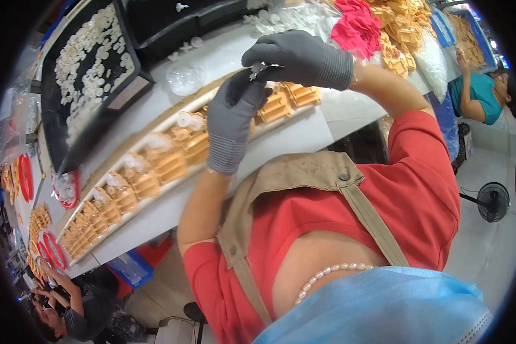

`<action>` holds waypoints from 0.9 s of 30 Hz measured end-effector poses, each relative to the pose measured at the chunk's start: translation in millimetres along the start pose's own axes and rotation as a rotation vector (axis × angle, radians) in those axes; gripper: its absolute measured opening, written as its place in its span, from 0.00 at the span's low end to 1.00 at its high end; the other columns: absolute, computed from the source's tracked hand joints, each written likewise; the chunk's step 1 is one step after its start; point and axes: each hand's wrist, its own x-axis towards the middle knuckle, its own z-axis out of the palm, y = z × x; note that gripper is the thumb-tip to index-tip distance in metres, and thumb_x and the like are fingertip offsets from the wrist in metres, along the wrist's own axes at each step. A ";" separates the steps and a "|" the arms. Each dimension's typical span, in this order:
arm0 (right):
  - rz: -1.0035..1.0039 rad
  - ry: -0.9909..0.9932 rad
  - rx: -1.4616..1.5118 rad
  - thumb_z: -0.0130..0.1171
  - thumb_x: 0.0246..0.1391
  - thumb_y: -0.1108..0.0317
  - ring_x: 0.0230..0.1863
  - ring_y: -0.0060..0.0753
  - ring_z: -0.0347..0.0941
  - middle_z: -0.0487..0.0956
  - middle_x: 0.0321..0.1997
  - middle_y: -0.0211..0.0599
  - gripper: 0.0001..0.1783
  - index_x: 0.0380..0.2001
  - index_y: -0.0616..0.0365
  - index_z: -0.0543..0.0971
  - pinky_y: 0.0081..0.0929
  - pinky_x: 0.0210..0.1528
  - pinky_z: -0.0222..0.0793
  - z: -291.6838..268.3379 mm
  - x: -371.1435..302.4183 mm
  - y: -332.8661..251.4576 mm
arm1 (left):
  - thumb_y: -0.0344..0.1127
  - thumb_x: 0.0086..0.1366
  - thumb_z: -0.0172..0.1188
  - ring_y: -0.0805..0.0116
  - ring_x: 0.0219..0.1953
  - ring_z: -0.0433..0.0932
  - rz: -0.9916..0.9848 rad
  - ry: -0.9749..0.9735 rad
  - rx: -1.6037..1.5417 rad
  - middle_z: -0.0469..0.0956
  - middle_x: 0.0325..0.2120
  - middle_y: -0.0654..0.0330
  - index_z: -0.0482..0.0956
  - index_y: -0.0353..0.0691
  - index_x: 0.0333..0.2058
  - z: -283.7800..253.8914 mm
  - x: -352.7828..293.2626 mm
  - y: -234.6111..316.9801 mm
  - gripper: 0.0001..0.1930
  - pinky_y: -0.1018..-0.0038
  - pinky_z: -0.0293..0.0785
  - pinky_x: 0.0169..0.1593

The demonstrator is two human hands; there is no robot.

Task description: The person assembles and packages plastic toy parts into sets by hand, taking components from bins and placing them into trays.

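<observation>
Now wht pc [257,70] btwn hands [230,109] [298,56]

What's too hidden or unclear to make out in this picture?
In the head view:
Small white piece: too small, partly covered by the left hand and right hand.
Row of orange parts: partly hidden behind the left hand.
Upper black bin: far side cut off by the top edge.

Gloved left hand [230,112] and right hand [301,56], upper centre, showing grey; cuffs [337,67] carrying thin paler stripes. Small part [257,70] between them looking whitish. Row of pieces [169,167], centre to lower left, showing orange-tan. Tray [57,133], upper left, showing black; discs [92,71] inside showing white. Cloth [356,28], upper right, glowing pink.
</observation>
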 end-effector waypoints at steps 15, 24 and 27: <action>0.126 0.055 0.508 0.67 0.41 0.75 0.39 0.29 0.77 0.77 0.45 0.35 0.22 0.43 0.55 0.77 0.24 0.42 0.75 26.5 -107.6 6.7 | 0.33 0.62 0.58 0.68 0.33 0.80 -0.400 -0.179 -0.204 0.79 0.34 0.55 0.75 0.29 0.43 31.6 -7.4 -45.0 0.14 0.74 0.77 0.41; 0.212 0.047 0.392 0.63 0.48 0.66 0.38 0.31 0.73 0.78 0.37 0.35 0.16 0.41 0.58 0.75 0.28 0.42 0.70 -1.8 -77.2 46.9 | 0.36 0.59 0.59 0.63 0.43 0.76 0.438 -0.315 1.046 0.76 0.42 0.54 0.73 0.38 0.47 39.3 -6.0 -47.3 0.18 0.68 0.71 0.50; 0.146 -0.039 0.321 0.62 0.47 0.63 0.37 0.41 0.75 0.78 0.35 0.40 0.16 0.39 0.58 0.74 0.34 0.41 0.70 -7.5 -52.0 45.8 | 0.37 0.54 0.60 0.57 0.53 0.68 0.761 -0.534 1.402 0.68 0.51 0.55 0.69 0.41 0.50 37.5 5.0 -65.8 0.23 0.63 0.66 0.56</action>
